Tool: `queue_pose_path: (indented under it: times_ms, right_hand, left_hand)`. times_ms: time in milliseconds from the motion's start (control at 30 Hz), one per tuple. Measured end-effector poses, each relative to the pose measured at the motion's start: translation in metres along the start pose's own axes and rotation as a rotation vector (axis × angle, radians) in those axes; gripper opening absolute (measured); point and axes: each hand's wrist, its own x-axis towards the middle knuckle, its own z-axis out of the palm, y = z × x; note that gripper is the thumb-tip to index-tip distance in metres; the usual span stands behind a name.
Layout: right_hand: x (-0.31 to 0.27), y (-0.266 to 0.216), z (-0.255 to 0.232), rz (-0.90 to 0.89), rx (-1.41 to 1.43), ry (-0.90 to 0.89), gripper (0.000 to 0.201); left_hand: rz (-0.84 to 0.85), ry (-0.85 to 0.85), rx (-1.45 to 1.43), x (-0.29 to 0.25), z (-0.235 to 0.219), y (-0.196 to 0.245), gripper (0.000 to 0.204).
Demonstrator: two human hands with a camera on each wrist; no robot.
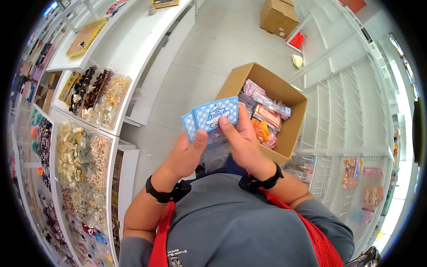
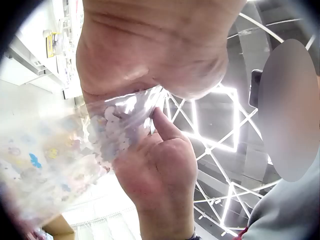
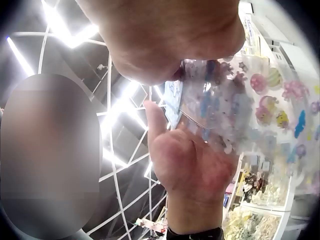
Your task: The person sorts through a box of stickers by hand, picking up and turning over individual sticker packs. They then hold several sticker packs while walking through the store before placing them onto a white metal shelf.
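Observation:
Two blue checked header cards [image 1: 215,113] with a cartoon print overlap between the hands in the head view; clear plastic packets [image 1: 215,151] hang below them. The left hand [image 1: 180,155] pinches the left card, thumb on its face. With its thumb on the front card and fingers behind, the right hand [image 1: 243,140] grips the other side. Both wrist views show the transparent packets [image 2: 112,127] [image 3: 220,107] with small colourful shapes inside. Behind the packet in the left wrist view is the right hand [image 2: 160,165]; the left hand [image 3: 192,160] shows in the right wrist view.
A cardboard box [image 1: 291,133] of packaged goods stands on the floor just beyond the hands. White shelves [image 1: 129,49] with bagged hair accessories [image 1: 80,155] run along the left. Wire racks [image 1: 333,102] line the right, and another carton [image 1: 279,18] sits farther back.

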Motion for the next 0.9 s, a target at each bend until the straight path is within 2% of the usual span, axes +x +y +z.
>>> queue_pose_path:
  times_ms: [67, 100, 133, 200, 233, 333, 433, 533, 600, 633, 667, 767, 833, 900]
  right_hand:
    - [0.026, 0.016, 0.007, -0.046, -0.02, -0.038, 0.037]
    - [0.038, 0.017, 0.012, -0.015, 0.067, -0.065, 0.04]
    - [0.053, 0.017, 0.018, 0.014, 0.155, -0.089, 0.043]
    - [0.087, 0.015, 0.02, 0.026, 0.137, -0.169, 0.051]
    - [0.104, 0.014, 0.018, 0.03, 0.128, -0.201, 0.055]
    - [0.153, 0.015, 0.0, 0.099, -0.008, -0.343, 0.062]
    - [0.199, -0.008, -0.019, 0.161, -0.346, -0.471, 0.07]
    - [0.227, -0.033, -0.042, -0.082, -0.69, -0.269, 0.075]
    - [0.244, -0.055, -0.059, -0.479, -0.747, 0.109, 0.081]
    - [0.251, -0.061, -0.069, -0.63, -0.694, 0.182, 0.08]
    - [0.258, -0.064, -0.077, -0.779, -0.638, 0.258, 0.079]
    - [0.273, -0.068, -0.079, -0.767, -0.899, 0.047, 0.078]
    - [0.293, -0.051, -0.056, -0.447, -1.211, -0.283, 0.077]
    - [0.307, -0.037, -0.056, -0.341, -1.114, -0.232, 0.077]
  left_hand:
    - [-0.081, -0.035, 0.085, 0.018, -0.012, 0.008, 0.051]
    - [-0.121, -0.054, 0.132, 0.027, -0.018, 0.011, 0.05]
    - [-0.117, -0.054, 0.171, 0.036, -0.03, 0.014, 0.048]
    - [-0.11, -0.065, 0.26, 0.059, -0.057, 0.019, 0.046]
    - [-0.158, -0.043, 0.255, 0.07, -0.067, 0.023, 0.046]
    - [-0.317, -0.016, 0.19, 0.102, -0.091, 0.029, 0.047]
    - [-0.439, 0.011, 0.075, 0.137, -0.103, 0.037, 0.047]
    - [-0.304, -0.149, 0.169, 0.175, -0.135, 0.005, 0.048]
    - [-0.345, -0.146, 0.278, 0.198, -0.138, 0.0, 0.05]
    - [-0.361, -0.146, 0.335, 0.211, -0.142, -0.003, 0.051]
    - [-0.322, -0.236, 0.44, 0.227, -0.154, -0.013, 0.056]
    - [-0.378, -0.265, 0.358, 0.266, -0.156, -0.011, 0.056]
    - [-0.41, -0.346, 0.335, 0.294, -0.167, -0.02, 0.053]
    - [-0.427, -0.452, 0.341, 0.329, -0.183, -0.022, 0.051]
